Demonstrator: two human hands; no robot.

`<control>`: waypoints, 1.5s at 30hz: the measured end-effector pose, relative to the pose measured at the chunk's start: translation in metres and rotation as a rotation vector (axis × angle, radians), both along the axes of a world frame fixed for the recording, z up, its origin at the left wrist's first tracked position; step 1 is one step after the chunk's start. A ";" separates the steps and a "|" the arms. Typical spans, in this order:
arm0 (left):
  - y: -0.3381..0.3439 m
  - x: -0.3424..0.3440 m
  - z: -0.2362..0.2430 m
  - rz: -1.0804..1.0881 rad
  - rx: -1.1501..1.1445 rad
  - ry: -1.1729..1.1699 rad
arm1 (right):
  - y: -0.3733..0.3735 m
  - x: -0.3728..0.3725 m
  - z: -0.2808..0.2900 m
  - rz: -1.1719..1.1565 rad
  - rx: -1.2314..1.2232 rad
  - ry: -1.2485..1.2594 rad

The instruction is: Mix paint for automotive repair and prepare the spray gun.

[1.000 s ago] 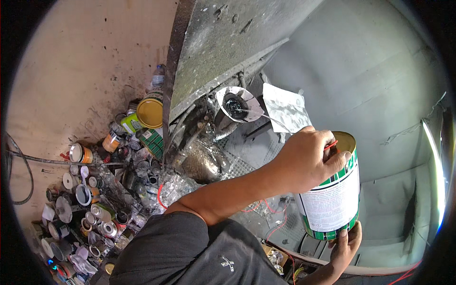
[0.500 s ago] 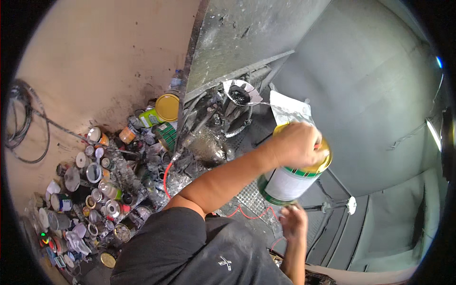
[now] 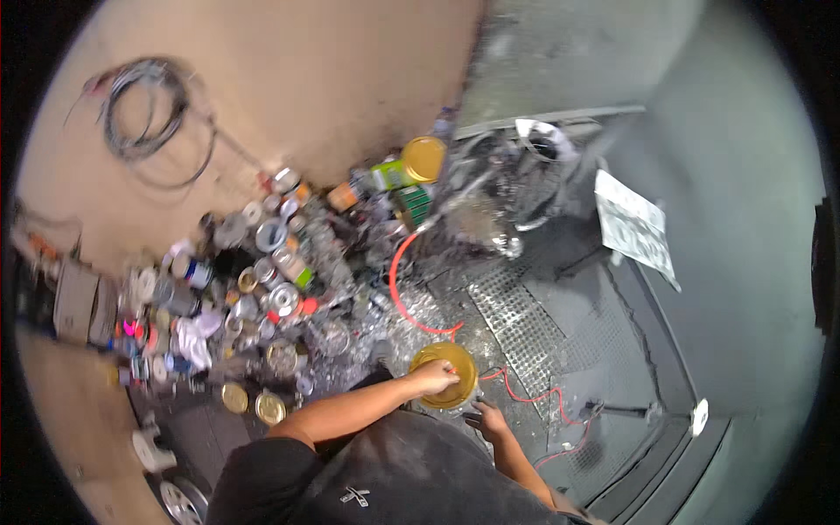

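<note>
A paint can with a gold lid point(image 3: 446, 385) stands low in front of me on the wet, littered floor. My left hand point(image 3: 435, 376) rests on top of it, fingers curled over the lid's near rim. My right hand point(image 3: 493, 422) is just right of and below the can, close to its side; something small and dark shows at its fingertips, and I cannot tell whether it grips anything. My dark shirt hides whatever lies under the can's near side.
Several small tins and jars point(image 3: 262, 280) crowd the floor to the left. A red hose point(image 3: 398, 297) loops past the can, near a metal grating point(image 3: 516, 324). A printed sheet point(image 3: 634, 227), another gold-lidded can point(image 3: 423, 157) and coiled cables point(image 3: 144, 114) lie farther off.
The can, held up at chest height by both hands before, has come down to the floor. My right hand has left its underside and now sits beside it.
</note>
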State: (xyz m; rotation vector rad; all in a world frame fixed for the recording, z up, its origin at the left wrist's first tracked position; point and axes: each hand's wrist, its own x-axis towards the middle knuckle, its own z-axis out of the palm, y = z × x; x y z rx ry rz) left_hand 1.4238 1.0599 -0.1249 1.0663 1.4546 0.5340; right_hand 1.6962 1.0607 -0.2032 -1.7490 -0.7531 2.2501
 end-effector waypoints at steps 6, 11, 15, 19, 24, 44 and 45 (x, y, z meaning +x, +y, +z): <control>-0.151 -0.062 -0.133 0.352 -0.293 0.082 | -0.013 -0.033 -0.033 0.838 0.427 -0.189; -0.284 -0.169 -0.163 0.332 -0.239 0.415 | -0.043 -0.036 -0.067 1.056 0.573 -0.198; -0.361 -0.226 -0.206 0.808 -0.534 0.308 | -0.063 -0.085 -0.023 1.256 0.448 -0.376; -0.459 -0.286 -0.270 0.941 -0.798 0.409 | -0.068 -0.114 -0.007 1.389 0.372 -0.517; -0.551 -0.363 -0.283 1.106 -1.040 0.235 | -0.115 -0.205 0.095 1.163 0.281 -0.458; -0.496 -0.267 -0.276 0.934 -0.187 0.309 | -0.182 -0.250 0.050 1.281 0.337 -0.247; -0.471 -0.266 -0.254 0.672 -0.246 0.163 | -0.167 -0.227 0.025 1.363 0.394 -0.219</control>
